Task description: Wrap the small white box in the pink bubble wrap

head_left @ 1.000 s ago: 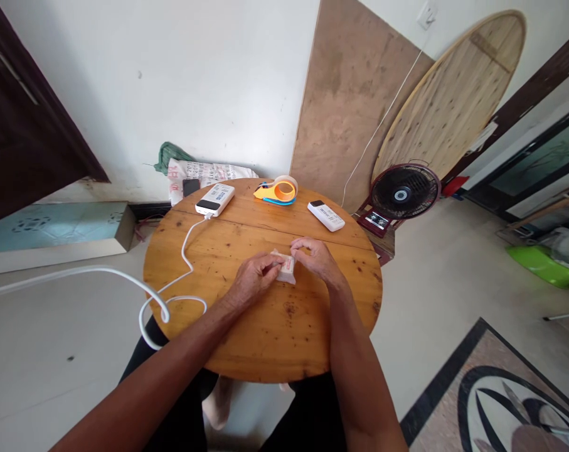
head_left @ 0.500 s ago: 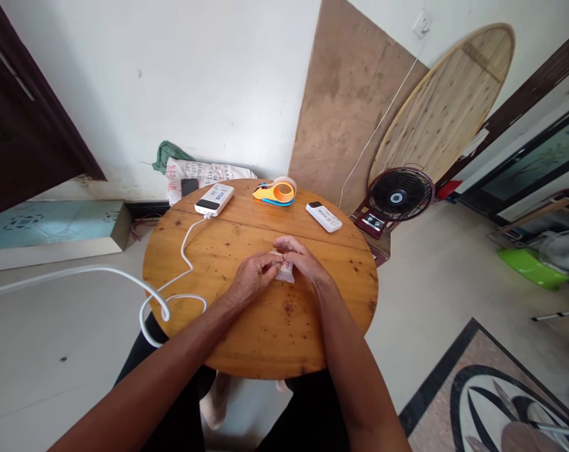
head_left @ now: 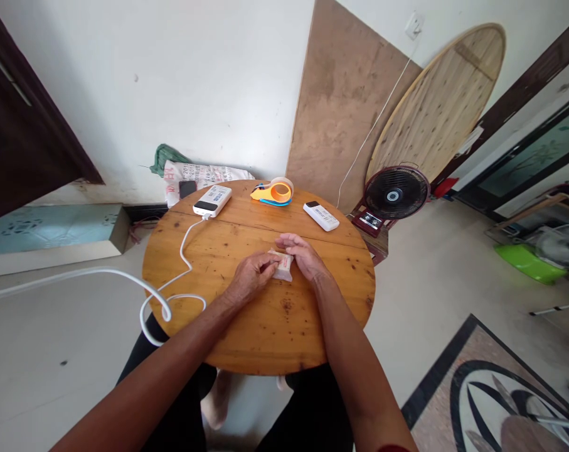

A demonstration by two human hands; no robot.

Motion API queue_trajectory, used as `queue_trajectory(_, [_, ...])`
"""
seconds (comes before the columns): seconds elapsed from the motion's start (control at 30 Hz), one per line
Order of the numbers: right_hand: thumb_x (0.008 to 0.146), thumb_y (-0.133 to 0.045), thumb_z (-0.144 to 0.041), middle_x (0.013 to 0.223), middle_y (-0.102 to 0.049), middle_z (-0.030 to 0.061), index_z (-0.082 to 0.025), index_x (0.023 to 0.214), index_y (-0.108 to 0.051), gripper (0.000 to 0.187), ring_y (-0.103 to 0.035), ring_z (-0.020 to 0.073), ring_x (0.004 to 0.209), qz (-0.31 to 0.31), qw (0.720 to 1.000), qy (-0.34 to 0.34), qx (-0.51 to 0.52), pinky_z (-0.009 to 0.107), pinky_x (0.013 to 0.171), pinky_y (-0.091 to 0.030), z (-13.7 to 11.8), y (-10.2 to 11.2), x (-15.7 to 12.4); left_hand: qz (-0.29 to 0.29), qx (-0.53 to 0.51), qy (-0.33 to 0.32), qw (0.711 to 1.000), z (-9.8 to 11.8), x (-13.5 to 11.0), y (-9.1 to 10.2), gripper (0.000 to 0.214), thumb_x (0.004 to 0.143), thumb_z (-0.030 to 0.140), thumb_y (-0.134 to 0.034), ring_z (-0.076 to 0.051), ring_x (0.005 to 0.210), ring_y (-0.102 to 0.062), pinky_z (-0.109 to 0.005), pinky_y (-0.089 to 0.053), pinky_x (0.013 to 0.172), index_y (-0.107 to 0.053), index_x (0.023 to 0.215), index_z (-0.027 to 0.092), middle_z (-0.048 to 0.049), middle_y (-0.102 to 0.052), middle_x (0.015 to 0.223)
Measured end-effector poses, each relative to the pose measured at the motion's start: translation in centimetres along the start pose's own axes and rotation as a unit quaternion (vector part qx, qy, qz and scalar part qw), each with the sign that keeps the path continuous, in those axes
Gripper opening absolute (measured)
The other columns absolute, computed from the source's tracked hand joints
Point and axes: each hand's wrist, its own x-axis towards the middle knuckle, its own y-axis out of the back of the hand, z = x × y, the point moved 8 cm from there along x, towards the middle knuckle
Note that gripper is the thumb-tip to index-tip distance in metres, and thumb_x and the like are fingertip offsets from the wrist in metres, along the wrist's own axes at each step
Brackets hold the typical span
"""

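A small whitish packet [head_left: 283,270] with red print, seemingly in clear wrapping, lies at the middle of the round wooden table [head_left: 260,339]. My left hand [head_left: 255,274] grips its left side, with the thumb and fingertips pressed on its top. Close along the right and far side of the packet is my right hand [head_left: 305,256], its fingers stretched out and its thumb apart near the packet's far corner. Whether the right fingertips touch the packet cannot be made out.
A yellow and blue tape dispenser [head_left: 272,192] stands at the table's back. Left of it, a white power bank [head_left: 212,201] has a white cable [head_left: 184,251] plugged in, looping off the left edge. Another white power bank [head_left: 320,216] lies right. A fan [head_left: 393,194] stands beyond the table.
My right thumb and fingers have loosened from the packet's top, uncovering more of its print. The left hand keeps its grip. The view has shifted slightly.
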Motion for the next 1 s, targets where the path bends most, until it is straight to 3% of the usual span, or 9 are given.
queue_trajectory(0.13, [0.06,-0.061,-0.017,0.099,-0.071,0.0024,-0.021,0.092,-0.068,0.033,-0.061,0.0221,0.103,0.01,0.999,0.009,0.042,0.04,0.1,-0.04,0.0,0.7,0.2,0.003,0.024,-0.01,1.0,0.1,-0.1,0.0,0.025,0.084,0.021,-0.051,-0.014,0.079,-0.06,-0.024,-0.046,0.073,-0.071,0.1,0.023,-0.0028,-0.067,0.085])
queue_trajectory(0.37, [0.067,-0.065,-0.019,0.104,-0.069,0.0029,-0.022,0.096,-0.068,0.029,-0.059,0.0209,0.105,-0.013,0.999,0.029,-0.016,0.039,0.101,-0.041,-0.3,0.1,-0.2,-0.006,0.035,-0.012,0.999,0.1,-0.1,-0.1,0.028,0.083,0.016,-0.051,-0.013,0.075,-0.06,-0.022,-0.045,0.069,-0.071,0.102,0.024,-0.0014,-0.065,0.081])
queue_trajectory(0.57, [0.069,-0.064,-0.02,0.112,-0.065,0.002,-0.024,0.107,-0.062,0.038,-0.055,0.0203,0.112,-0.049,0.994,0.027,-0.098,0.039,0.102,-0.04,-0.4,-1.1,-0.4,-0.004,0.038,-0.001,0.999,0.0,0.1,-0.1,0.023,0.083,0.02,-0.052,-0.014,0.076,-0.061,-0.024,-0.045,0.071,-0.072,0.095,0.022,-0.0023,-0.068,0.083])
queue_trajectory(1.0, [0.07,-0.065,-0.023,0.115,-0.063,0.0015,-0.027,0.111,-0.06,0.042,-0.054,0.0202,0.114,-0.055,0.995,0.017,-0.08,0.038,0.102,-0.039,-0.1,-1.3,-0.6,-0.01,0.002,-0.008,1.0,-0.5,0.1,-0.4,0.023,0.083,0.02,-0.052,-0.016,0.085,-0.064,-0.027,-0.047,0.079,-0.071,0.096,0.022,-0.0027,-0.072,0.093])
